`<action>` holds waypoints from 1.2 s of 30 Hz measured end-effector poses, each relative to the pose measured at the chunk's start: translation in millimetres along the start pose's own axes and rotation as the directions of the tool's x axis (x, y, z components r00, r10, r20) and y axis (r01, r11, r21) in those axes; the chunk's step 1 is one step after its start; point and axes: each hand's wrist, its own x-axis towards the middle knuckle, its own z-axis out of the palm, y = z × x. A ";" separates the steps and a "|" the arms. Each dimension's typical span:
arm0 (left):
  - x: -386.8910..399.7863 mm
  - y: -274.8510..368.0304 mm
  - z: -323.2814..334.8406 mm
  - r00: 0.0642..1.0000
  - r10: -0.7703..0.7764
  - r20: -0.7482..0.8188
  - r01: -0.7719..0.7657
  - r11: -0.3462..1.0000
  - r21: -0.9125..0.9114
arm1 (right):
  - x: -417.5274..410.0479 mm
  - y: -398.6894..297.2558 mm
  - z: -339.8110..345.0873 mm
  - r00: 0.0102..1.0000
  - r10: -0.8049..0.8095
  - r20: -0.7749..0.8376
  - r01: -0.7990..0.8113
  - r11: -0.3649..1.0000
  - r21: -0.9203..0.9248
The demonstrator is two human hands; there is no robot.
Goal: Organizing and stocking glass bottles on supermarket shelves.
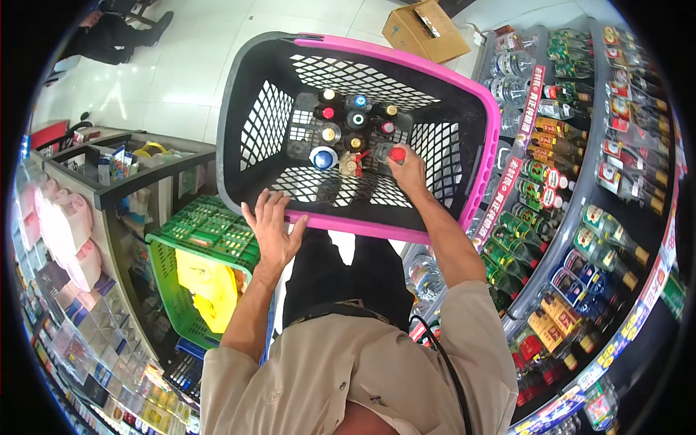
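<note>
A black plastic shopping basket with a pink rim (375,230) stands before me, several capped bottles upright on its floor. My right hand (410,171) is inside it, closed around the neck of a clear bottle with a red cap (397,155). My left hand (273,225) rests on the near left rim, fingers spread over the edge, holding no item. Near the right hand are a bottle with a blue and white cap (324,158) and a small item with a red ribbon (350,164). A bottle with a green and white cap (357,120) stands mid-group.
Shelves of bottles (535,217) line the right side. To the left are a green plastic basket (204,228) with a yellow bag (209,288) and a display counter (147,179). A cardboard box (427,32) lies beyond. Another person's legs (114,38) show at upper left.
</note>
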 end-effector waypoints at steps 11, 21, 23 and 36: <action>5.1 4.8 -1.8 0.996 -0.066 0.052 0.066 0.998 0.009 | 28.4 43.8 39.1 0.998 -0.037 0.058 0.033 0.998 0.055; 6.6 6.2 -2.5 0.991 -0.089 0.100 0.086 0.996 0.038 | 28.1 63.7 53.8 0.999 -0.014 0.041 0.010 0.996 0.084; 6.8 6.5 -2.8 0.990 -0.086 0.109 0.082 0.996 0.041 | 28.1 67.7 57.4 0.997 0.043 0.065 -0.049 0.995 0.088; 7.5 7.3 -3.8 0.985 -0.102 0.141 0.095 0.994 0.054 | 24.2 85.6 80.1 0.996 0.089 -0.013 -0.087 0.989 0.119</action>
